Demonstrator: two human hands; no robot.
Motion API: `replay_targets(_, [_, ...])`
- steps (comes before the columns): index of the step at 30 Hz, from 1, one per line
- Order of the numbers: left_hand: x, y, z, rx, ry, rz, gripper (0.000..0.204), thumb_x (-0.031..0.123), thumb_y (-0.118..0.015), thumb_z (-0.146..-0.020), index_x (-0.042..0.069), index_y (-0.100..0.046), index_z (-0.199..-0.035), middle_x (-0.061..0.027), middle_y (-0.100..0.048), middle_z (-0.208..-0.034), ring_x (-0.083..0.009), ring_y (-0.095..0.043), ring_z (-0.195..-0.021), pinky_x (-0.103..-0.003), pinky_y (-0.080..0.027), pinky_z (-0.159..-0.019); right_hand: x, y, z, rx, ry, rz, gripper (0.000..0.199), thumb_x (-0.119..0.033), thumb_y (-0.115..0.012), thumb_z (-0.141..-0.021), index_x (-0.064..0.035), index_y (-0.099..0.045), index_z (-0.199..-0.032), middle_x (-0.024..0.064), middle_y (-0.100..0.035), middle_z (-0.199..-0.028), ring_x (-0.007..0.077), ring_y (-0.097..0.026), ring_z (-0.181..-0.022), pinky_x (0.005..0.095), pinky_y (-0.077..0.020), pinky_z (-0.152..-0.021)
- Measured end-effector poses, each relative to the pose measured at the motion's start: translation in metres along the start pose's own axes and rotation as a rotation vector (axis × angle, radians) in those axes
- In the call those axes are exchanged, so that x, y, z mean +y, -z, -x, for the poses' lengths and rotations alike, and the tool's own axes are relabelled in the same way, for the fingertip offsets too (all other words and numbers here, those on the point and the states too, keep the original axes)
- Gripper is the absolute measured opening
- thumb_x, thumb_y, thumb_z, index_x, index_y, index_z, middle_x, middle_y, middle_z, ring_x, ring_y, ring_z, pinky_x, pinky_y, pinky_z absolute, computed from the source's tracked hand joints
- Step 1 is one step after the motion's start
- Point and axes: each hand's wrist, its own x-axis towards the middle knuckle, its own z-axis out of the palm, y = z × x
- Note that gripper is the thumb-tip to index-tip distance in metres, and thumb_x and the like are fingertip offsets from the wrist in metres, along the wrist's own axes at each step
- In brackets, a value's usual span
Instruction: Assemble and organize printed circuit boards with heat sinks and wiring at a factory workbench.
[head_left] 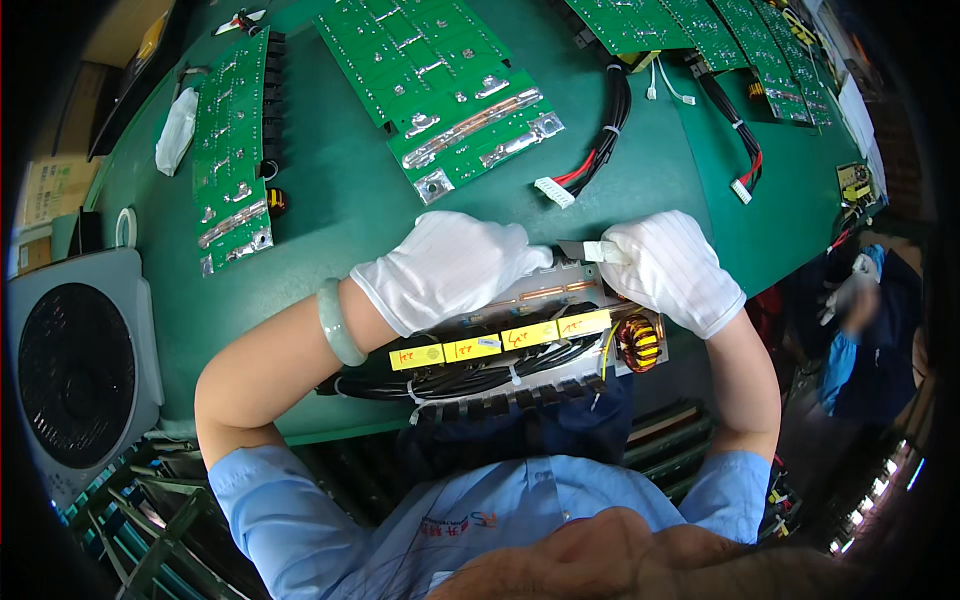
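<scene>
In front of me lies a circuit board at the table's near edge, carrying a row of yellow-labelled parts, black cables and a copper-and-black wound coil. My left hand, in a white glove, closes its fingers on the board's far edge; part of the grip is hidden under the glove. My right hand, gloved too, pinches a small flat dark strip with a pale wrapped end. The strip's dark tip points left, near the board's far edge and my left fingertips.
Several green circuit boards lie across the far side of the green table. Black cable bundles with white plugs hang off two. A grey fan stands at left. Another person's gloved hand shows at far right.
</scene>
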Motion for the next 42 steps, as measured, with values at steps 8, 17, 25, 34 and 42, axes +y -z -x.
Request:
replay_targets(8, [0.022, -0.003, -0.019, 0.025, -0.122, -0.213, 0.022, 0.032, -0.058, -0.087, 0.010, -0.060, -0.083, -0.0056, -0.058, -0.065, -0.0237, -0.061, -0.054, -0.036, -0.045, -0.043, -0.008, -0.031, 0.024, 0.414, -0.082, -0.139, 0.019, -0.029, -0.067, -0.080, -0.0095, -0.065, -0.078, 0.0121, -0.063, -0.070, 0.0336, -0.061, -0.062, 0.0422, -0.0492, -0.056])
replay_targets(17, [0.028, 0.033, 0.001, 0.063, -0.060, -0.204, 0.013, 0.020, -0.057, -0.087, 0.013, -0.059, -0.098, -0.0041, -0.061, -0.080, -0.0224, -0.063, -0.071, -0.036, -0.048, -0.054, -0.020, -0.031, 0.055, 0.623, -0.198, -0.451, 0.032, -0.014, -0.063, -0.091, -0.0019, -0.059, -0.120, 0.0181, -0.065, -0.105, 0.0303, -0.065, -0.092, 0.0333, -0.0515, -0.081])
replay_targets(25, [0.005, 0.006, -0.007, -0.100, -0.157, 0.641, 0.050, 0.032, -0.045, -0.099, 0.006, -0.042, -0.140, -0.0190, -0.048, -0.139, -0.0360, -0.044, -0.130, -0.041, -0.035, -0.109, -0.049, -0.058, 0.055, 0.897, -0.191, -0.548, 0.032, 0.001, -0.061, -0.084, 0.0024, -0.061, -0.116, 0.0156, -0.066, -0.114, 0.0311, -0.062, -0.104, 0.0377, -0.0473, -0.095])
replay_targets(34, [0.004, 0.006, 0.000, -0.374, -0.118, 1.088, 0.073, 0.052, -0.029, -0.101, 0.001, -0.017, -0.152, -0.0139, -0.025, -0.156, -0.0228, -0.025, -0.143, -0.036, -0.019, -0.115, -0.051, -0.060, 0.048, 0.870, -0.224, -0.509, 0.034, 0.004, -0.062, -0.083, -0.0008, -0.061, -0.117, 0.0119, -0.066, -0.115, 0.0327, -0.061, -0.106, 0.0368, -0.0483, -0.094])
replay_targets(42, [0.014, 0.023, 0.002, -0.365, -0.122, 0.559, 0.058, 0.035, -0.030, -0.103, 0.002, -0.022, -0.151, -0.0144, -0.026, -0.156, -0.0240, -0.022, -0.145, -0.033, -0.016, -0.118, -0.058, -0.057, 0.045, 0.849, -0.292, -0.592, 0.026, 0.000, -0.063, -0.087, 0.0016, -0.062, -0.114, 0.0170, -0.062, -0.111, 0.0283, -0.060, -0.105, 0.0330, -0.0469, -0.092])
